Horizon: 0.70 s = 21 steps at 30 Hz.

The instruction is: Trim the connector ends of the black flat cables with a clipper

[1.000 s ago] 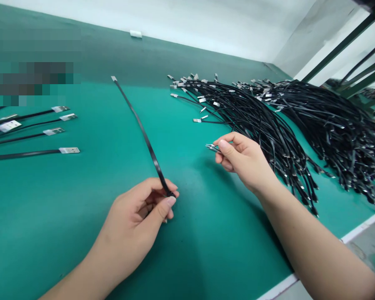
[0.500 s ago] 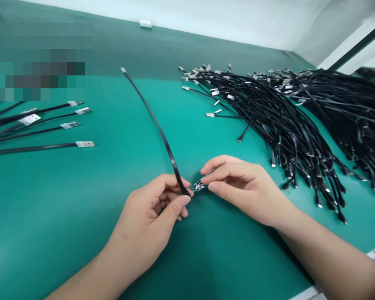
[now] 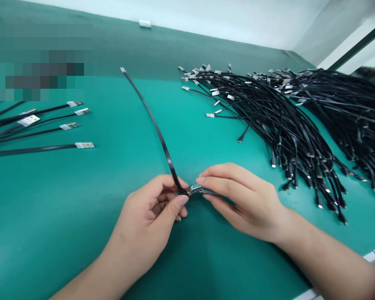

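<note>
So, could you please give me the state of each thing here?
Left hand: pinching flat black cable
Flat black cable: curved, far end lying free
Right hand: pinching small metal connector
Small metal connector: touching the cable's held end
Cable heap: loose, tangled
Cables at left: laid apart, roughly parallel

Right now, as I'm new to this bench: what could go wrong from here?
The small metal piece in your right hand meets the end of the flat black cable in your left hand at a tight spot, so it could slip out of line or bend. The cable's long free length arcs over the green mat and might swing into the cable heap.
</note>
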Tool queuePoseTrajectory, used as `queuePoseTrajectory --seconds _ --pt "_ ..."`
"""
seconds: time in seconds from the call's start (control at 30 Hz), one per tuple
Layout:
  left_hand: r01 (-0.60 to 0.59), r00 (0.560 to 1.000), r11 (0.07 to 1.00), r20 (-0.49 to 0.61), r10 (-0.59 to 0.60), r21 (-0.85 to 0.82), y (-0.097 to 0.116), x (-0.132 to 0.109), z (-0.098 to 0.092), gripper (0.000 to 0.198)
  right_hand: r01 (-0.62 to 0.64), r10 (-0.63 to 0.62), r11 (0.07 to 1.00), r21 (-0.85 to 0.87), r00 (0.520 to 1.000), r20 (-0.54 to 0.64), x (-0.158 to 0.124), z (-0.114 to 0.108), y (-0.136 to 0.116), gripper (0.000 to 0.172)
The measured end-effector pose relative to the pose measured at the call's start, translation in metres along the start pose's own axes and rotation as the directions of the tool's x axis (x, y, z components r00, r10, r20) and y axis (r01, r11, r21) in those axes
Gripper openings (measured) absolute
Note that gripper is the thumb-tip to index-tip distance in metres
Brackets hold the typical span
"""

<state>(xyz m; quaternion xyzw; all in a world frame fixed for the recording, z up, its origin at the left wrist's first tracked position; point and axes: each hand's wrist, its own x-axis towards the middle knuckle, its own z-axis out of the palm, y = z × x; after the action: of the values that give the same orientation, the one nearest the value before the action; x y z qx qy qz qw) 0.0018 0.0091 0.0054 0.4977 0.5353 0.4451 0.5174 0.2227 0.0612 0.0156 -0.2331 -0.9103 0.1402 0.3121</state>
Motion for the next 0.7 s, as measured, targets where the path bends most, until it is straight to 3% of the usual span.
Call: queuePoseTrajectory --seconds 0.17,0.7 --pt "-0.003 1.000 1.000 -0.005 0.003 0.008 0.0011 -0.0003 -0.0013 0.013 0.021 -0.014 0.992 -0.125 0.998 0.057 -0.0005 -0.0058 0.0004 0.032" --pt "-0.060 0.998 0.995 -0.008 0.061 0.083 0.0018 -0.0011 -0.0016 0.017 -0.001 0.004 0.994 -0.109 1.000 0.028 0.0018 -0.0060 -0.0025 0.025"
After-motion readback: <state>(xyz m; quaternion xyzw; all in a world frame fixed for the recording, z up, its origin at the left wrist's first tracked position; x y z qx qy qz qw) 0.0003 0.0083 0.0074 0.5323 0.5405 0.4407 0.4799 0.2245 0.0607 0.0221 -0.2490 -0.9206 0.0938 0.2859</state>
